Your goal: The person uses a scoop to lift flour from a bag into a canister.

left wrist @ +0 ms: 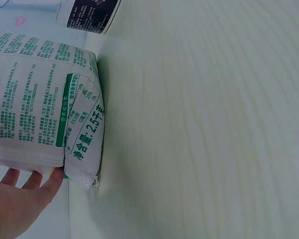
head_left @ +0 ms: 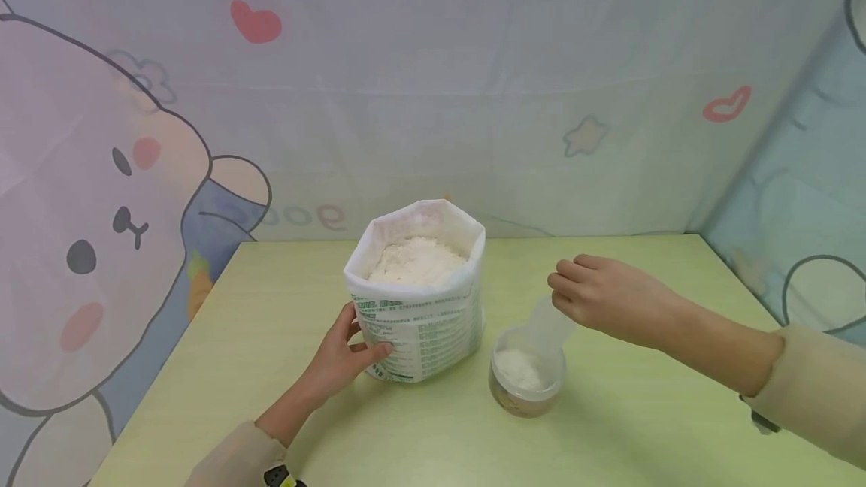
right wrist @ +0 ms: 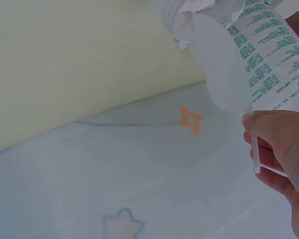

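An open white bag of flour [head_left: 419, 329] with green print stands on the table, filled with white powder [head_left: 418, 260]. My left hand [head_left: 348, 355] holds its lower left corner, thumb across the front and fingers round the side. To the right of the bag stands a clear round jar [head_left: 524, 400] with white powder [head_left: 519, 368] in it. My right hand [head_left: 588, 295] pinches the handle of a translucent white scoop [right wrist: 224, 74], which tilts down into the jar's mouth. In the left wrist view the jar's dark label [left wrist: 89, 15] shows at the top.
The pale yellow-green table [head_left: 629, 412] runs back to a cloth backdrop [head_left: 473, 96] printed with hearts, stars and a bear. More printed cloth [head_left: 812, 194] hangs along the right side.
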`<state>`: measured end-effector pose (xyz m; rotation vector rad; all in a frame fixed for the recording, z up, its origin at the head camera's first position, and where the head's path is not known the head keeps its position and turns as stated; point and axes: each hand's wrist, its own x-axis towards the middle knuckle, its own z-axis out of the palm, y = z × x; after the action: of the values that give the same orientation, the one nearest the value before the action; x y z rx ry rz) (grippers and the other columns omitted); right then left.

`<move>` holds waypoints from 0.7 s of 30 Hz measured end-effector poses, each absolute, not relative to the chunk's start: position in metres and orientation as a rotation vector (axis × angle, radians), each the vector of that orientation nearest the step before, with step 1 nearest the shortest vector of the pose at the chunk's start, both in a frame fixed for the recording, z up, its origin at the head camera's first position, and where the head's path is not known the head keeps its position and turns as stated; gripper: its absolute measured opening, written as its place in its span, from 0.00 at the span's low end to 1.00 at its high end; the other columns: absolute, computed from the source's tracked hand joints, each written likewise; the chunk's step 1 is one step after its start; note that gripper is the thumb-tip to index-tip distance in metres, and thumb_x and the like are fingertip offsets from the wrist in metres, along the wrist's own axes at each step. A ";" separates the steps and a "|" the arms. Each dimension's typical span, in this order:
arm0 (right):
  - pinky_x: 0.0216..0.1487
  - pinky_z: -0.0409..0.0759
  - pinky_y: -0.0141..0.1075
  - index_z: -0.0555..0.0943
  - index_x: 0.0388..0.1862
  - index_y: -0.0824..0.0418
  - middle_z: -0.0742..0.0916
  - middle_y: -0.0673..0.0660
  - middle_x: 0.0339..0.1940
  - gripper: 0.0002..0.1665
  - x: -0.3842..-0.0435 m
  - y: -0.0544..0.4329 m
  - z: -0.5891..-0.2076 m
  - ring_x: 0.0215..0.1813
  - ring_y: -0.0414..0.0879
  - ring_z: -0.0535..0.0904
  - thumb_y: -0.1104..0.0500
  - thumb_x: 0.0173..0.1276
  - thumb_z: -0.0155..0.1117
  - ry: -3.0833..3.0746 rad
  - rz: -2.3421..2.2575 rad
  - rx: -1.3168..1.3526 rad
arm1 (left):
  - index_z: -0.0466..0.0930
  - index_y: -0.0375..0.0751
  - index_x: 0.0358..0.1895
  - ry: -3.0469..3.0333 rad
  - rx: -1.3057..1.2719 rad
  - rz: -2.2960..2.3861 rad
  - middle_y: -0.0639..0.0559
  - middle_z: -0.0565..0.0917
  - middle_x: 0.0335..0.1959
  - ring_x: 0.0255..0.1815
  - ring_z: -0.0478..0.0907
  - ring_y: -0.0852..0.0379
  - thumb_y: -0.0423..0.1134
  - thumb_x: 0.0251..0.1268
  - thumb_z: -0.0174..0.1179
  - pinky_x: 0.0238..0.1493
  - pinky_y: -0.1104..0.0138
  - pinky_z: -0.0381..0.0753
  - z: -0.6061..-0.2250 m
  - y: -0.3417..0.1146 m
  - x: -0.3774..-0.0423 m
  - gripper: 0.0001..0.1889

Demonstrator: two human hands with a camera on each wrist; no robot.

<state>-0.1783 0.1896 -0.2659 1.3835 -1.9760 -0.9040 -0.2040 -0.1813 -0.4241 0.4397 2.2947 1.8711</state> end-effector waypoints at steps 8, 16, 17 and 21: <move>0.33 0.68 0.31 0.78 0.28 0.61 0.77 0.54 0.32 0.16 -0.177 0.185 -0.265 0.33 0.47 0.67 0.64 0.42 0.77 -1.941 -0.987 1.403 | 0.53 0.65 0.66 2.295 0.445 1.871 0.55 0.67 0.60 0.61 0.66 0.46 0.43 0.53 0.67 0.51 0.56 0.78 -0.423 -0.181 -0.204 0.39; 0.34 0.69 0.31 0.77 0.28 0.60 0.77 0.53 0.32 0.18 -0.180 0.188 -0.269 0.34 0.46 0.68 0.62 0.41 0.78 -1.954 -0.998 1.422 | 0.53 0.63 0.66 2.301 0.445 1.872 0.55 0.67 0.60 0.61 0.66 0.47 0.42 0.53 0.67 0.52 0.57 0.78 -0.421 -0.181 -0.203 0.39; 0.34 0.69 0.31 0.77 0.27 0.60 0.77 0.53 0.32 0.18 -0.180 0.189 -0.269 0.34 0.46 0.68 0.63 0.41 0.78 -1.953 -0.992 1.424 | 0.53 0.63 0.66 2.302 0.441 1.873 0.55 0.67 0.60 0.62 0.66 0.48 0.42 0.53 0.67 0.52 0.57 0.78 -0.421 -0.181 -0.202 0.39; 0.33 0.68 0.31 0.76 0.26 0.60 0.77 0.53 0.31 0.18 -0.182 0.191 -0.272 0.33 0.46 0.67 0.63 0.40 0.78 -1.955 -0.976 1.439 | 0.53 0.62 0.66 2.305 0.439 1.874 0.55 0.67 0.60 0.62 0.65 0.48 0.42 0.53 0.67 0.52 0.56 0.77 -0.421 -0.181 -0.202 0.40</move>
<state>-0.1823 0.1906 -0.2718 1.4391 -1.9546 -0.9765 -0.2021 -0.1808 -0.4213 0.4386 2.3046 1.8743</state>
